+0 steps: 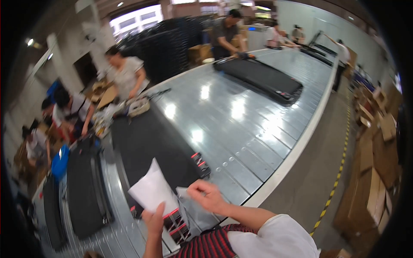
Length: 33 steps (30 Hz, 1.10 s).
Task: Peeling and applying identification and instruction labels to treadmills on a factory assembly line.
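Observation:
My left hand point(155, 218) is closed on the lower edge of a white packet or folded sheet point(154, 187), its thumb on top. Beside it, my right hand point(208, 196) pinches a small whitish flap point(183, 192); whether that flap belongs to the packet I cannot tell. Below my hands hangs some greyish clear plastic point(202, 218). Under the packet, a box-like piece with a black, white and red pattern point(177, 228) shows in part. Just beyond lies a wide black treadmill-like deck point(148, 139), with a red-marked block point(200, 162) at its near corner.
The metal slat conveyor point(241, 124) carries more black decks point(258, 77), point(84, 189). Across it a person in white point(127, 73) and one in dark clothes point(226, 36) work. A blue bag point(60, 161) sits left. Cardboard boxes point(372, 193) line the right side past a striped floor line point(335, 185).

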Motion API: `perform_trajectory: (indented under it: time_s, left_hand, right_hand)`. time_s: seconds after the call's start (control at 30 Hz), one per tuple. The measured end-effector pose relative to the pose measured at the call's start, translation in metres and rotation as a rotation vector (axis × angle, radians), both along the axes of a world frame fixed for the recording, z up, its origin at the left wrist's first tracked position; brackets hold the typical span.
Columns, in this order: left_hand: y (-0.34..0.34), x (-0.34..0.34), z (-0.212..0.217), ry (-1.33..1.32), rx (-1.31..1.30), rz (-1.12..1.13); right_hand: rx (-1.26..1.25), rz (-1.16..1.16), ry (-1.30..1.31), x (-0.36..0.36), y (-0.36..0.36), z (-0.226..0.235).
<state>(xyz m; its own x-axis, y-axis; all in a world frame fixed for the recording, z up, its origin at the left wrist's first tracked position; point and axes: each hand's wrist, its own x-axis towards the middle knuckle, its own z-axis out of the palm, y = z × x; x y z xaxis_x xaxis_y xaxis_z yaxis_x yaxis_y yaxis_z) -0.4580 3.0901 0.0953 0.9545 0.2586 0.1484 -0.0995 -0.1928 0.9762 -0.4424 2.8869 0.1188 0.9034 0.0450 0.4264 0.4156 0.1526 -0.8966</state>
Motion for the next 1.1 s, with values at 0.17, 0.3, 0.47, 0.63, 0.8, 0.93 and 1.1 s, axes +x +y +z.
perform_trajectory:
  time_s: [0.17,0.3,0.47,0.63,0.8,0.93,1.1]
  left_hand:
    - [-0.027,0.021,-0.003,0.178,0.022,-0.247]
    - [-0.036,0.026,-0.024,0.053,-0.279,-0.371]
    - [-0.025,0.021,-0.018,0.028,0.037,-0.355]
    - [-0.017,0.017,-0.007,-0.103,0.223,-0.331]
    - [-0.011,0.016,-0.003,-0.153,0.254,-0.379]
    - [0.0,0.021,-0.021,-0.264,0.507,-0.401]
    - [0.013,0.008,-0.011,-0.115,0.222,-0.293]
  right_hand:
    - [-0.4,-0.288,-0.327,-0.007,0.004,0.005]
    - [-0.562,-0.296,-0.574,-0.009,0.032,-0.003]
    - [-0.701,-0.036,-0.455,-0.015,0.023,0.004]
    - [-0.725,-0.033,-0.448,0.003,0.022,0.007]
    - [-0.78,-0.008,-0.473,0.003,0.032,0.01]
    - [-0.883,0.036,-0.536,0.004,0.031,-0.002]
    - [-0.866,0.048,-0.65,-0.008,0.042,0.01]
